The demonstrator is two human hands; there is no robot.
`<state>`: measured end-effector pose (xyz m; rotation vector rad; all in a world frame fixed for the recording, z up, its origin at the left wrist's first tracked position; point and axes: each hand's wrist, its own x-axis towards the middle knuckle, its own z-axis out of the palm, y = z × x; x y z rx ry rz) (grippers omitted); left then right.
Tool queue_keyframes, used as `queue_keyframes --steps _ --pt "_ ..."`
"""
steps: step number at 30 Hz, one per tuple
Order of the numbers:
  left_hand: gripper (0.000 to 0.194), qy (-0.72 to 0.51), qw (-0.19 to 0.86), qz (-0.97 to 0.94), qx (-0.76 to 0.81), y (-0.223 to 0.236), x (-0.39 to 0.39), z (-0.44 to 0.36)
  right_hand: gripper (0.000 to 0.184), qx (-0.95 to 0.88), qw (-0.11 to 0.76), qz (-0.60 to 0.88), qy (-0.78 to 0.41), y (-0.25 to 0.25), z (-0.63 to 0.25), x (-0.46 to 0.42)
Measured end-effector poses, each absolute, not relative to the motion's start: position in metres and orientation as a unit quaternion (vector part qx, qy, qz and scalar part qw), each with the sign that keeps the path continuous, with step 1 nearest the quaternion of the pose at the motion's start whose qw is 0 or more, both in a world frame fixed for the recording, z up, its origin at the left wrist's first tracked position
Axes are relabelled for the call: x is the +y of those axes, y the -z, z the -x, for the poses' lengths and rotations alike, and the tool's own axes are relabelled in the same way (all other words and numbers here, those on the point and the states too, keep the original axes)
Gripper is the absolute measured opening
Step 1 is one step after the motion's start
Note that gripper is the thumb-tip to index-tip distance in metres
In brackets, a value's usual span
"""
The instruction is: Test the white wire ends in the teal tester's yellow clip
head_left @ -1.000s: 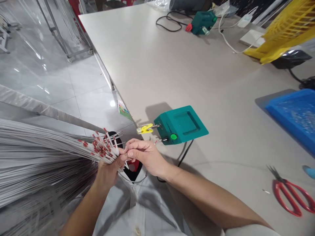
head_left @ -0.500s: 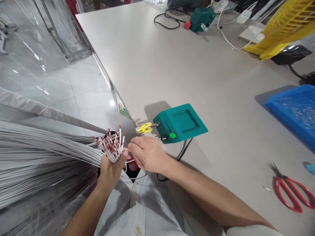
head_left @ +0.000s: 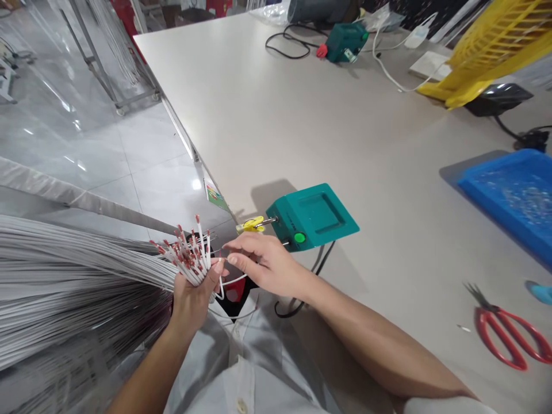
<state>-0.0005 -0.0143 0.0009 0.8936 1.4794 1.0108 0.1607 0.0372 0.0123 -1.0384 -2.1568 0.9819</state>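
Observation:
My left hand (head_left: 194,296) is closed round a thick bundle of white wires (head_left: 86,276) whose red-tipped ends (head_left: 187,253) fan upward above the fist. My right hand (head_left: 263,264) sits just right of the bundle, fingers pinched on a single white wire (head_left: 230,282) that loops down from the bunch. Right behind my right hand stands a small teal box (head_left: 313,215) with a green button (head_left: 299,237) and a yellow clip (head_left: 250,225) on a metal pin at its left side.
Red-handled scissors (head_left: 509,339) lie at the right on the grey table (head_left: 345,126). A blue tray (head_left: 513,198) sits at the right edge, a yellow crate (head_left: 495,52) and a second teal box (head_left: 345,41) with cables at the back. The shiny floor (head_left: 86,132) lies left.
The wire ends in my left hand swung upright, then tilted back slightly. My right hand let go, shifted right, and now pinches one wire drawn out of the bundle.

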Motion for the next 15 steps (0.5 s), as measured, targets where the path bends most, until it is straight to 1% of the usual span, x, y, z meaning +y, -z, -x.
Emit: queue_keyframes --steps 2,4,9,11,13,15 --pt "0.019 -0.417 0.556 -0.391 0.604 -0.0015 -0.0128 -0.0004 0.021 -0.815 0.265 0.353 -0.376 -0.0099 -0.1593 0.0378" --pt "0.023 -0.412 0.561 -0.405 0.593 -0.0011 -0.0120 -0.0014 0.023 -0.842 0.251 0.331 -0.344 -0.0079 -0.1584 0.0370" --pt "0.022 -0.396 0.553 -0.415 0.605 -0.0004 -0.0106 -0.0037 0.017 -0.911 0.188 0.341 -0.137 -0.0093 -0.1552 0.0305" --pt "0.020 -0.397 0.548 -0.411 0.611 0.0001 -0.0101 -0.0046 0.018 -0.920 0.176 0.341 -0.075 -0.0118 -0.1532 0.0287" --pt "0.020 -0.403 0.548 -0.403 0.612 0.0023 -0.0104 -0.0050 0.018 -0.923 0.164 0.344 -0.054 -0.0144 -0.1521 0.0285" --pt "0.019 -0.409 0.558 -0.388 0.609 0.0059 -0.0116 -0.0042 0.016 -0.923 0.137 0.354 -0.065 -0.0168 -0.1530 0.0291"
